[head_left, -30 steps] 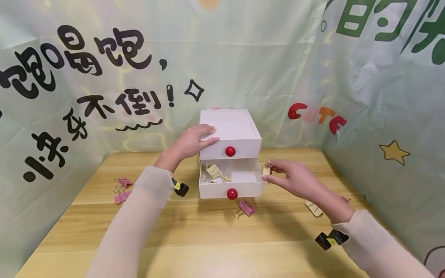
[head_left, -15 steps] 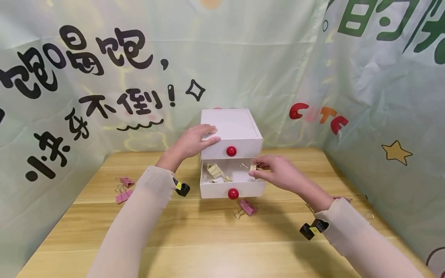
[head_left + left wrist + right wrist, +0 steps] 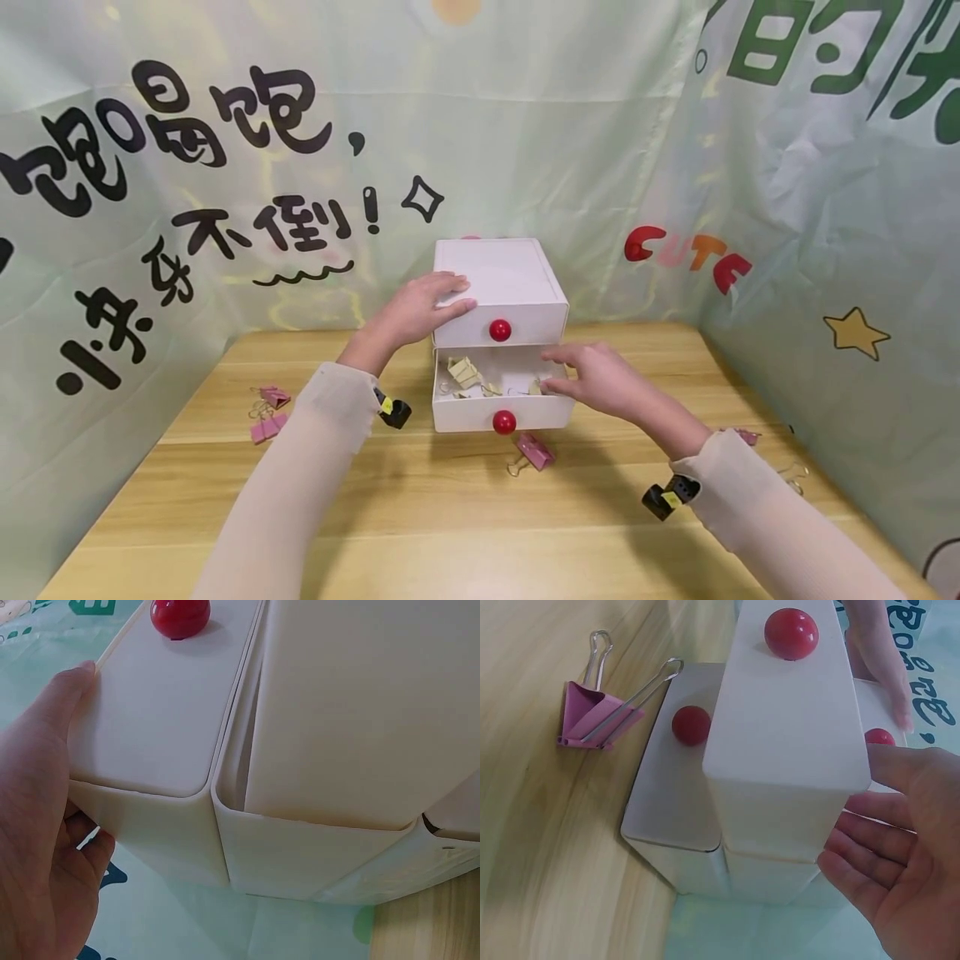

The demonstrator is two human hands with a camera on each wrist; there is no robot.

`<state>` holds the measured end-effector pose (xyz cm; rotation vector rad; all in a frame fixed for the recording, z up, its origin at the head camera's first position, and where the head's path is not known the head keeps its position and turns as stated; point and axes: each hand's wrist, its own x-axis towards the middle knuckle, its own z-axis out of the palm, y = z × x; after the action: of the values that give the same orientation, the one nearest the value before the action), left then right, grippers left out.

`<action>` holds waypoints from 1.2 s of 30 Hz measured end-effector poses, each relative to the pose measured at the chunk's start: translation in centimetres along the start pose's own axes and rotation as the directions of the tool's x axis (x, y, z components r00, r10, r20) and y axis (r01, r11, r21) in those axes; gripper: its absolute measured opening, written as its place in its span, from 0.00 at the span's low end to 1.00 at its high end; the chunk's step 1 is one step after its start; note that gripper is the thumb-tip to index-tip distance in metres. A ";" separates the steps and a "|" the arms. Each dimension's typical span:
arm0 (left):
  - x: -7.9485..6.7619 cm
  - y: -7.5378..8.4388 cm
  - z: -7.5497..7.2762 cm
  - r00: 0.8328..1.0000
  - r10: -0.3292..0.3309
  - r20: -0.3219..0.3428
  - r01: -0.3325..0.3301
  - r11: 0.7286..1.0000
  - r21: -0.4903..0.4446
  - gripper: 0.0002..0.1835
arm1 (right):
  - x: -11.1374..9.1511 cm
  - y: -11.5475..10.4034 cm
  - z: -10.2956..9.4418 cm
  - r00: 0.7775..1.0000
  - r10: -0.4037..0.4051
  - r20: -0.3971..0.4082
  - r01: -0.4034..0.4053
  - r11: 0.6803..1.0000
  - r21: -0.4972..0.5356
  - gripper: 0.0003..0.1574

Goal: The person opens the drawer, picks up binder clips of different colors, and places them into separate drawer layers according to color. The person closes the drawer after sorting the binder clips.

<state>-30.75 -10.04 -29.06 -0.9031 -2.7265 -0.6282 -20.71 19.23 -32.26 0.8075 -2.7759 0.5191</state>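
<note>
My left hand [image 3: 411, 315] rests on the top left edge of a small white drawer cabinet [image 3: 498, 271], its thumb near the front edge in the left wrist view. The middle drawer [image 3: 461, 415] is pulled out and holds several pale yellow binder clips [image 3: 464, 372]. Over that drawer's right side is my right hand [image 3: 603, 379], thumb and fingers apart with nothing between them. A pale yellow binder clip [image 3: 535, 387] lies in the drawer just beside its fingertips. In the right wrist view, the fingers [image 3: 870, 859] extend beside the drawer's side wall.
A pink binder clip [image 3: 535, 451] lies on the wooden table [image 3: 465, 517] before the cabinet. More pink clips [image 3: 268, 427] lie at the left. Another pink clip [image 3: 746, 436] and wire handles [image 3: 795, 477] show beyond the right sleeve. Printed cloth [image 3: 555, 158] hangs behind.
My right hand has moved left over the open drawer and let go of the pale yellow binder clip, which now lies inside. The left hand has stayed on the cabinet.
</note>
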 end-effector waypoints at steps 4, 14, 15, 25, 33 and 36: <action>0.0 0.0 0.0 1.000 -0.004 0.002 0.004 1.000 0.004 0.35 | -0.6 0.4 0.0 0.999 -0.028 -0.039 0.028 0.999 0.015 0.25; -0.1 0.0 -0.1 1.000 -0.005 -0.005 0.005 1.000 -0.003 0.34 | -2.8 1.8 -0.3 0.999 0.000 -0.040 0.003 0.997 0.081 0.26; -0.1 0.0 -0.1 1.000 -0.003 -0.004 0.003 1.000 -0.003 0.34 | -3.1 1.9 -0.4 0.999 0.007 -0.038 -0.003 0.997 0.082 0.26; -0.1 0.1 0.0 1.000 -0.009 -0.003 0.009 1.000 -0.012 0.34 | -6.0 3.6 -1.1 0.997 0.080 -0.008 -0.079 0.994 0.076 0.30; -0.1 0.1 0.0 1.000 -0.006 -0.012 0.006 1.000 -0.019 0.33 | -8.3 5.4 -1.6 0.995 0.098 0.020 -0.099 0.991 0.094 0.34; -0.1 0.1 0.0 1.000 -0.006 -0.011 0.006 1.000 -0.019 0.33 | -9.2 6.2 -1.7 0.996 0.089 0.025 -0.091 0.993 0.074 0.35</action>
<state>-30.60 -9.99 -29.02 -0.8933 -2.7187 -0.6600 -16.31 29.23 -35.05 0.7096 -2.8390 0.6372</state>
